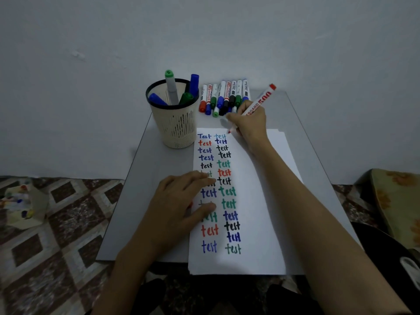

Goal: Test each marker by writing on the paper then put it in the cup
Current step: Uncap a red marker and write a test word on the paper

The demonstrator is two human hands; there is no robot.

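Grey table (145, 189), right hand (248, 123) in pinch around red marker (259, 102), left hand (172, 208) flat on paper (261, 223)

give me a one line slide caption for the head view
Right hand holds a red marker tip-down at the top of the paper while the left hand presses it flat

Plain pale wall (204, 30) fills upper frame, dim light. Small grey table (141, 201) centre, against wall. Brown diamond-pattern tiled floor (56, 223) lower left. Crumpled stained paper (25, 205) at left edge. Yellow floral fabric (397, 201) at right edge.
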